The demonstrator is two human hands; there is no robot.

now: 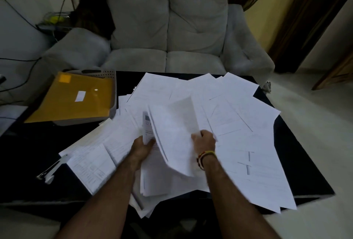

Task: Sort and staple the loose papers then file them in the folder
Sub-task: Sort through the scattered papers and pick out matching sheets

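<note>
Several loose white papers (238, 116) lie spread over the black table (298, 162). My right hand (204, 141) grips a raised bundle of sheets (172, 135) by its lower right edge. Beside it, my left hand (142, 148) holds a narrow printed sheet (148, 126) upright at the bundle's left. A yellow folder (74, 99) lies in a grey tray (113, 97) at the table's left rear. A stapler (50, 169) sits at the left edge of the paper pile, partly under a printed page (89, 166).
A grey two-seat sofa (168, 34) stands right behind the table. Cables and a small stand (51, 22) are at the far left. More white sheets (9, 116) lie on a surface at the left edge. Pale floor (315, 114) runs along the right.
</note>
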